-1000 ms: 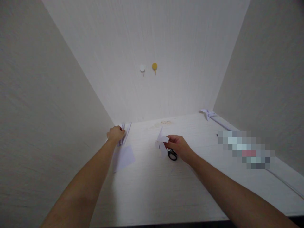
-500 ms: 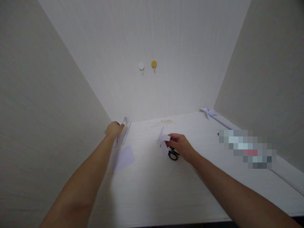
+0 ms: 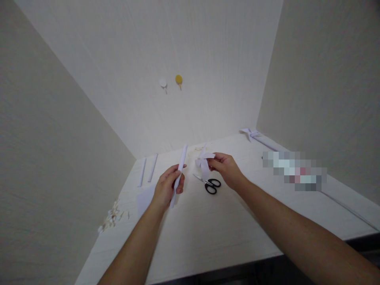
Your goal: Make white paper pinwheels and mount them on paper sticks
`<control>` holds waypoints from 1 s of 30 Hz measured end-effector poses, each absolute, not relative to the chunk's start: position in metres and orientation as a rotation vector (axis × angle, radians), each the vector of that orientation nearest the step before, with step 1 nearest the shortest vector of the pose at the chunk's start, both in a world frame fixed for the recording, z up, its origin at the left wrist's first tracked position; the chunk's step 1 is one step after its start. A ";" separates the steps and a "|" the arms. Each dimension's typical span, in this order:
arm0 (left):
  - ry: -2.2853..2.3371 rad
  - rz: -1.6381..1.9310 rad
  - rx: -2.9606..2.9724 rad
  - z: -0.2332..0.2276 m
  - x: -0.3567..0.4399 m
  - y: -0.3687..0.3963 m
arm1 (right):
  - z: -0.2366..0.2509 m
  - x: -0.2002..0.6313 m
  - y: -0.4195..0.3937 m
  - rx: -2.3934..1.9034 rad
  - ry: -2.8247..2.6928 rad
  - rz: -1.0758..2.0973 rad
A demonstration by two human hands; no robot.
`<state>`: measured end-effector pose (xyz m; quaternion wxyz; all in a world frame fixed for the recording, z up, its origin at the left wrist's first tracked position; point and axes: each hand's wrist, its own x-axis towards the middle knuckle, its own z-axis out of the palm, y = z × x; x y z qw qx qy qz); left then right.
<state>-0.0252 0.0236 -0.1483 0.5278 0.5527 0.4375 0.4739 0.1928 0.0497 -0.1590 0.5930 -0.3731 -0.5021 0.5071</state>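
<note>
the pale desk (image 3: 225,221) sits boxed in by light walls, with two spare paper sticks (image 3: 147,169) lying well off to the left. the left hand (image 3: 168,189) is clenched around a rolled paper stick (image 3: 179,171), held tilted above the desk, while the right hand (image 3: 227,168) pinches a folded paper pinwheel (image 3: 203,162) just beside it (black scissors (image 3: 209,184) lie below). this looks like the joining step; the stick's top end likely needs lining up with the pinwheel's centre.
</note>
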 end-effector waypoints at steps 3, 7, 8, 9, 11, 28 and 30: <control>0.976 1.079 1.296 -0.154 -0.023 0.022 | -0.157 0.195 0.050 -0.855 -1.143 1.157; 0.943 1.054 1.312 -0.157 -0.024 0.021 | -0.153 0.196 0.048 -0.842 -1.139 1.143; 0.939 1.052 1.320 -0.158 -0.024 0.020 | -0.153 0.195 0.047 -0.842 -1.141 1.142; 0.937 1.049 1.332 -0.158 -0.024 0.020 | -0.152 0.195 0.046 -0.842 -1.144 1.142; 0.941 1.038 1.364 -0.159 -0.023 0.019 | -0.152 0.194 0.045 -0.847 -1.151 1.146; 0.992 1.052 1.471 -0.162 -0.023 0.020 | -0.151 0.192 0.044 -0.855 -1.144 1.157; 0.998 1.056 1.492 -0.162 -0.022 0.020 | -0.151 0.192 0.044 -0.855 -1.143 1.158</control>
